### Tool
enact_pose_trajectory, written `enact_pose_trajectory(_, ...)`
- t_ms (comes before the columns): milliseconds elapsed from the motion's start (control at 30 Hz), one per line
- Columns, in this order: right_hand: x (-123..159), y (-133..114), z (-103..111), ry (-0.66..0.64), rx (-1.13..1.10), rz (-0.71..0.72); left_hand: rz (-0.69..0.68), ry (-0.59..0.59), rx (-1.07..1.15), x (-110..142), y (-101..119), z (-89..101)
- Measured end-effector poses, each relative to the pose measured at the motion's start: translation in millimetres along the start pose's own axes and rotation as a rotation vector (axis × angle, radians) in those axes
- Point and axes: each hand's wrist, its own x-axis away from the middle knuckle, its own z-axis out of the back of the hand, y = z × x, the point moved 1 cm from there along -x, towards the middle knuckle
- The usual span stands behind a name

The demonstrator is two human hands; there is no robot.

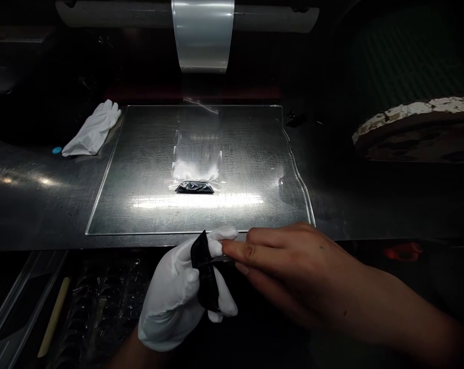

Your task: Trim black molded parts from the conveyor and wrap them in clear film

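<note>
My left hand (178, 289), in a white glove, is closed around a narrow glossy black piece (207, 282) with slanted ends, held tilted just off the table's front edge. My bare right hand (293, 266) reaches in from the right. Its thumb and index finger come together beside the gloved fingertips; whatever may be between them is too small to make out. Beyond the hands, a similar black piece (194, 187) lies on a clear scratched sheet (147, 164). Clear film (197, 148) lies flat behind that piece.
A roll of clear film (203, 36) hangs on a bar (274, 19) at the back. An unworn white glove (93, 128) lies left of the sheet, near a small blue disc (57, 150). Below the table edge at left is a clear moulded tray (97, 302). A round stool-like object (416, 128) stands at right.
</note>
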Motion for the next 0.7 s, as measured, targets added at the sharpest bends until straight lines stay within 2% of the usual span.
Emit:
enact_pose_trajectory(200,3,1,3,-0.037,-0.037,0.004,0.023,0.005,-0.007,-2,0,-4.1)
enact_pose_trajectory(500,8,2,-3,-0.024,-0.053,-0.007,0.012,0.037,0.007,1,-2,-9.8)
enact_pose_trajectory(700,11,3,-5,-0.042,-0.058,-0.042,0.067,0.055,0.014,-1,-3,-9.8)
